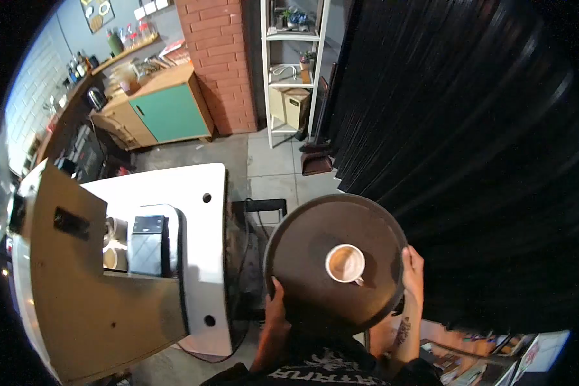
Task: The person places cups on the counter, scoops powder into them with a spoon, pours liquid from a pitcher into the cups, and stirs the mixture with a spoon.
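Observation:
A round dark brown tray (302,248) is held out level in front of me by both hands. On it, a little right of its middle, stands a white cup (345,264) of milky coffee with its handle toward me. My left hand (276,305) grips the near left rim, thumb on top. My right hand (413,270) closes on the right rim. The fingers under the tray are hidden on both sides.
To my left is a white-topped counter (202,257) with a scale-like device (149,241) and a raised brown panel (77,289). A black curtain (469,161) hangs at the right. Ahead are a white shelf (292,35), a dustpan (316,163) and a green-doored cabinet (172,114).

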### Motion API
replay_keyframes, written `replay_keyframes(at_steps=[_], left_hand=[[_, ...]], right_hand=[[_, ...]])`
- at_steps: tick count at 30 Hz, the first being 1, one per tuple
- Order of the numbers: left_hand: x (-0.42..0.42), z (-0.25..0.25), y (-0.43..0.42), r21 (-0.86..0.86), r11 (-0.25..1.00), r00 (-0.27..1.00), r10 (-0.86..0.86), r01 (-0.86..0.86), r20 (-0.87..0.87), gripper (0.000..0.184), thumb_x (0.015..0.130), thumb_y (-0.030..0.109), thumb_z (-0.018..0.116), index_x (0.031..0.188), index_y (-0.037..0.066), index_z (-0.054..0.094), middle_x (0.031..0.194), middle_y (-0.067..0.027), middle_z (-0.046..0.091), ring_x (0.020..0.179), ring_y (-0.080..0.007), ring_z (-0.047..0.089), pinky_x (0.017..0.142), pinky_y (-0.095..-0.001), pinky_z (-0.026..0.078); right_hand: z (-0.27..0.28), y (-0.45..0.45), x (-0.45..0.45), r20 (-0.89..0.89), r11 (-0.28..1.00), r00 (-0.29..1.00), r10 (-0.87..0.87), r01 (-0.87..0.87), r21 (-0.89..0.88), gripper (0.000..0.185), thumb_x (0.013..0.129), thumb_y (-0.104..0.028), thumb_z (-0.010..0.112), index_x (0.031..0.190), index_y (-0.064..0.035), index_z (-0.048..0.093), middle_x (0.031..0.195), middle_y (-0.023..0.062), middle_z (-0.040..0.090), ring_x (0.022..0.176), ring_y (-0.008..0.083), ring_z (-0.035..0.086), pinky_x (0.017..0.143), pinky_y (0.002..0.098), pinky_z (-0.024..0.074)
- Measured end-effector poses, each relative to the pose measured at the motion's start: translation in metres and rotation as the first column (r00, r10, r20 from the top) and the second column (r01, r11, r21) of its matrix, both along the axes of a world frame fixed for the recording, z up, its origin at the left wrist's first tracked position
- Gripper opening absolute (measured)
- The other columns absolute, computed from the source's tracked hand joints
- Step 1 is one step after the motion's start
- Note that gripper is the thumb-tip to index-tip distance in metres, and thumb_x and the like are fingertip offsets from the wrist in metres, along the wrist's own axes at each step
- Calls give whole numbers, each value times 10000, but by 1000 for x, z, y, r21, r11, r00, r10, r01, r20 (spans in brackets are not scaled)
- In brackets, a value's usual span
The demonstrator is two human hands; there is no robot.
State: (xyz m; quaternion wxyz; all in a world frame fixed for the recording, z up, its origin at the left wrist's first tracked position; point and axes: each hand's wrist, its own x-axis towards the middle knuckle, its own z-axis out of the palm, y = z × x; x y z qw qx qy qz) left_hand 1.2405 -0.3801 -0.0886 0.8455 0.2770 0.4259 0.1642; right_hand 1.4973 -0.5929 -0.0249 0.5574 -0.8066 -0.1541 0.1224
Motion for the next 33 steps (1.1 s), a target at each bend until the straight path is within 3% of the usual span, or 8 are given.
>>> replay_keyframes(at_steps=[2, 7, 12, 16, 18, 22, 23, 33], left_hand=[[47, 61, 13, -283, 943, 946, 81, -174, -313, 916, 951, 606, 545, 1539, 3, 186, 1480, -208, 390, 1289, -366, 489, 971, -500, 494], [74, 50, 39, -45, 936, 894, 318, -349, -317, 373, 1023, 430, 546, 807, 127, 518, 714, 46, 418, 663, -94, 505, 627, -312, 452], [122, 72, 75, 34, 888, 868, 455, -458, -198, 698, 1006, 544, 486, 1304, -87, 477, 1208, -200, 598, 1038, -267, 639, 850, -386, 543], [168, 63, 124, -28, 866, 860, 492, -499, -134, 746, 1002, 502, 527, 1478, -32, 313, 1424, -200, 469, 1281, -317, 511, 1020, -459, 473], [197, 56, 158, -3, 867, 862, 494, -497, -109, 747, 1000, 502, 532, 1477, -33, 320, 1423, -196, 474, 1279, -315, 515, 1020, -457, 476], [270, 46, 237, 80, 798, 791, 603, -598, -104, 642, 999, 520, 520, 1259, -67, 535, 1135, -167, 641, 970, -259, 667, 807, -420, 581], [284, 44, 255, 142, 790, 782, 612, -596, -119, 636, 995, 513, 534, 1269, -60, 535, 1138, -162, 645, 967, -260, 670, 811, -425, 582], [321, 83, 403, 95, 695, 691, 719, -713, -77, 563, 939, 445, 665, 1276, 3, 575, 1130, -127, 656, 1047, -251, 647, 847, -401, 558]], right_hand=[[7, 19, 53, -53, 995, 995, 85, -87, -44, 307, 1060, -248, 497, 1065, 36, 612, 973, 31, 616, 899, 113, 505, 824, 280, 432], [-12, 94, 114, -98, 977, 972, 211, -209, 35, 298, 1061, -245, 498, 935, 20, 550, 802, -12, 486, 796, 83, 428, 734, 266, 388], [-56, 163, 195, -344, 950, 906, 248, -297, -97, 577, 1009, -412, 569, 1412, -6, 497, 1469, 153, 435, 1363, 270, 426, 1142, 381, 328], [-58, 248, 255, -277, 924, 895, 351, -379, -54, 526, 1022, -387, 557, 1364, 12, 536, 1419, 144, 477, 1319, 247, 459, 1116, 355, 345], [-62, 300, 275, -96, 924, 925, 366, -350, 154, 257, 1058, -219, 510, 978, 8, 599, 882, -48, 565, 850, 33, 477, 778, 211, 415], [-68, 393, 341, -100, 934, 940, 327, -305, 186, 326, 1041, -234, 555, 1216, 35, 608, 1073, 7, 590, 1024, 70, 506, 924, 245, 420], [-75, 410, 368, -186, 909, 890, 415, -413, 54, 472, 1031, -317, 561, 1339, 39, 535, 1368, 155, 494, 1281, 211, 471, 1093, 334, 370], [-6, 609, 385, -97, 748, 758, 645, -601, 282, 251, 1057, -230, 514, 926, -26, 579, 844, -70, 480, 820, 29, 412, 738, 207, 369]])
